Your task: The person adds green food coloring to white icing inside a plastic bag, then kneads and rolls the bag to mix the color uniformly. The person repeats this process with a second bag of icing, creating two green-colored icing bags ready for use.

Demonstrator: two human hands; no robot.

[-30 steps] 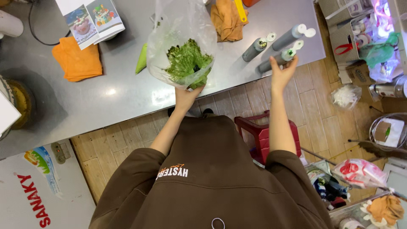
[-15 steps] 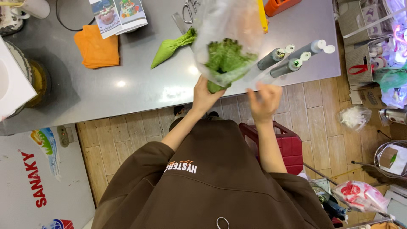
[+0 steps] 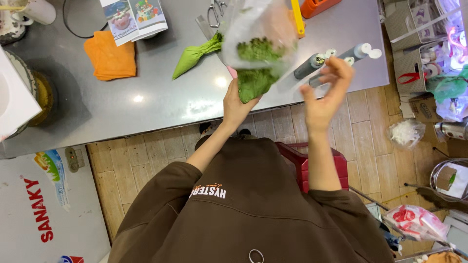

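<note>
Right hand (image 3: 325,95) risen beside bag (image 3: 257,44); left hand (image 3: 237,104) still gripping.

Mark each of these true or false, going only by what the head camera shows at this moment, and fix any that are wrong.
1. The left hand grips a clear plastic bag with green stuff inside. True.
2. The right hand is pressed flat on the steel table. False: it is raised with fingers curled, holding nothing.
3. An orange cloth lies on the table. True.
4. The green piping bag is in the right hand. False: it lies on the table beside the plastic bag.
5. Grey tubes with white caps lie on the table near the right hand. True.
6. The scissors rest on the floor. False: they are on the table.
</note>
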